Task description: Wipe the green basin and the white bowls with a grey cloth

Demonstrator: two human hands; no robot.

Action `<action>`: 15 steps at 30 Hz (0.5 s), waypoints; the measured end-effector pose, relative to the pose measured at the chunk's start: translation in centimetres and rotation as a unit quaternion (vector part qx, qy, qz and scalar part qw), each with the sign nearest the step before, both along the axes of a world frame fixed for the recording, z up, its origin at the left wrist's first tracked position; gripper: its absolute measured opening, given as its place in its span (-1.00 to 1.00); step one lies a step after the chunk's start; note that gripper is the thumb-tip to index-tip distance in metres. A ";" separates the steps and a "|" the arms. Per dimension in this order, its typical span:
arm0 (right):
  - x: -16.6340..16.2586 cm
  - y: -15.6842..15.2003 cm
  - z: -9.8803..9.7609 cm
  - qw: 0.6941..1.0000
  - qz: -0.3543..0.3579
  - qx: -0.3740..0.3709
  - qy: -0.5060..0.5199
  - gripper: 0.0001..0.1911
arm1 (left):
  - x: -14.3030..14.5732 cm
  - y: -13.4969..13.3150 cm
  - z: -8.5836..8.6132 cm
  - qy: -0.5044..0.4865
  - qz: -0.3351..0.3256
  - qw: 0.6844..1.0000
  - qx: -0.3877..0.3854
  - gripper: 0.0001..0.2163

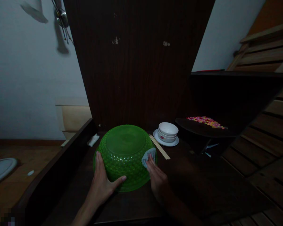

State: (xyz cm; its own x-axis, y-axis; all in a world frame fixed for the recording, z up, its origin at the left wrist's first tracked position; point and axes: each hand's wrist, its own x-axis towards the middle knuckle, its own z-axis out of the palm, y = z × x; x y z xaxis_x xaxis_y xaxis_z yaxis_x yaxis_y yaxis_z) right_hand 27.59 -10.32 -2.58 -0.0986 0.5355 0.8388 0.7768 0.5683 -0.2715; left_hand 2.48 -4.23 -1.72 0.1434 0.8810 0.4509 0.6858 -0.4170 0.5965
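A green plastic basin (126,141) with a bumpy textured side sits upside down on the dark wooden desk. My left hand (103,175) grips its near left side, thumb spread along the front and fingers up the left wall. Pressed to the basin's right side is a pale grey-blue cloth (146,157), held under the fingers of my right hand (157,175). Just right of the basin lie several light wooden chopsticks (160,147). Beyond them, stacked white bowls (168,129) stand on a white plate (172,143).
A crumpled white tissue (93,140) lies left of the basin, near the desk's raised left edge (61,160). At the right, a dark shelf (202,131) carries a patch of small colourful pieces (206,121). A tall dark panel (136,69) rises behind.
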 end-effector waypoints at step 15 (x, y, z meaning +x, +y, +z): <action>5.8 15.0 3.4 0.818 0.078 -0.310 0.478 -0.45 | 0.1 -0.4 0.5 -0.015 -0.019 1.000 -0.018 0.28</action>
